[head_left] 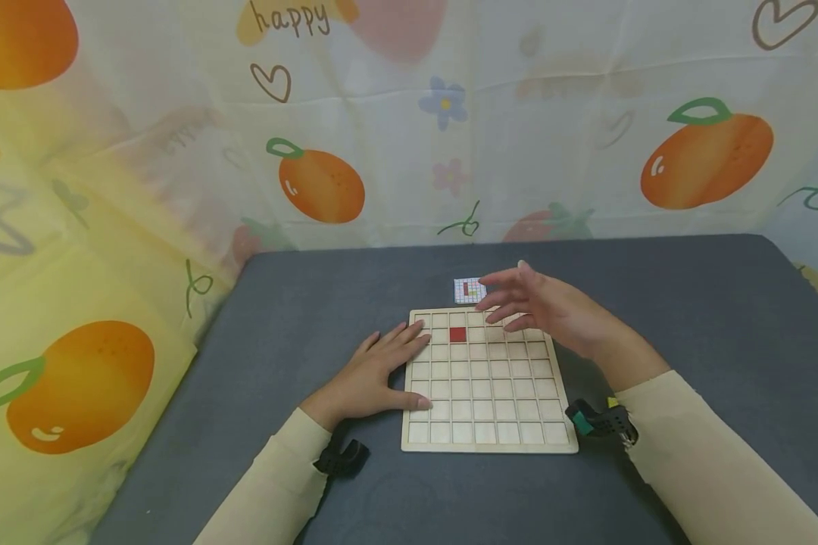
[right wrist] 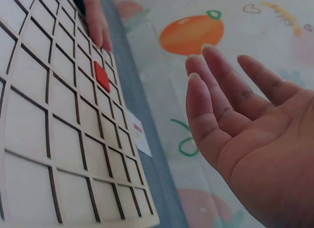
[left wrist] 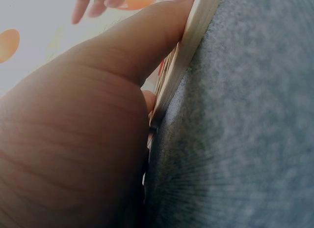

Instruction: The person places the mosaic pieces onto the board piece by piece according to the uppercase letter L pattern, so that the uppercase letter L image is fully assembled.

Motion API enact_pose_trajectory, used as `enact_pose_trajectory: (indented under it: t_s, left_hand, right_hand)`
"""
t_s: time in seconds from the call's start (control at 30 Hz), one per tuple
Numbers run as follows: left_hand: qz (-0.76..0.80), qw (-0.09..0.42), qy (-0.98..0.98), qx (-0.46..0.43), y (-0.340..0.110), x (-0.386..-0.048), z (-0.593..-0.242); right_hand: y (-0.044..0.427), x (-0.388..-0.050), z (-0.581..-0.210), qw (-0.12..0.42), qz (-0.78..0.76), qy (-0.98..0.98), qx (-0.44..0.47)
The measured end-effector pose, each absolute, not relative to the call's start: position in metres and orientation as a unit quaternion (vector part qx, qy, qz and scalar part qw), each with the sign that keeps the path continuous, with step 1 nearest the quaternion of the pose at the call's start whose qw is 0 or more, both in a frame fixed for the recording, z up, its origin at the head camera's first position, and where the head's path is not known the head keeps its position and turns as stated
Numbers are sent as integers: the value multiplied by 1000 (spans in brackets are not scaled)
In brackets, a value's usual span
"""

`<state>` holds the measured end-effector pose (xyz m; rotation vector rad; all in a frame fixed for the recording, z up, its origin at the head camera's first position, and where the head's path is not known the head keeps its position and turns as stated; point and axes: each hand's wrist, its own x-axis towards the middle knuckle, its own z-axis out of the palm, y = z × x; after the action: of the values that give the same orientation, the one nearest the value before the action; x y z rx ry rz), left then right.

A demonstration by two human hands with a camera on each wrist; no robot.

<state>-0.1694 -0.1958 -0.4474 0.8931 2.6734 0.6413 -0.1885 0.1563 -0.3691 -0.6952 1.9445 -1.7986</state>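
A wooden grid board lies flat on the table, its square cells divided by thin raised strips. One red square tile sits in a cell of the second row from the far edge; the right wrist view shows the same red tile. My left hand rests on the board's left edge, fingers and thumb spread over it. Above the far right part of the board hovers my right hand, palm turned inward, fingers loosely extended and holding nothing. Just beyond the far edge is a small printed card, partly behind the right fingertips.
A dark grey cloth covers the table. Behind it and to the left hangs a pale curtain printed with oranges, hearts and flowers. Black straps sit at both wrists, the left strap close to the table surface.
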Motion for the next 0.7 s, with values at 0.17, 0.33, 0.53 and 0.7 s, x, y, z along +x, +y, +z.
enact_pose_trajectory:
  t_s: [0.17,0.33,0.53,0.7]
  left_hand:
    - [228,115,915,311,-196,-168,-447]
    - [224,116,917,309,-196,-168,-447]
    - [226,115,916,312,-196,-168,-448]
    - [217,120,920,304,-195,-168,-448]
  right_hand:
    - [181,-182,-367,170,-650,685,-283]
    - [204,-174,-369,158,-647,688,-287]
    - [236,-167,-377,142,-655,681,-296]
    - [260,-164,-387,115,-665,678,-291]
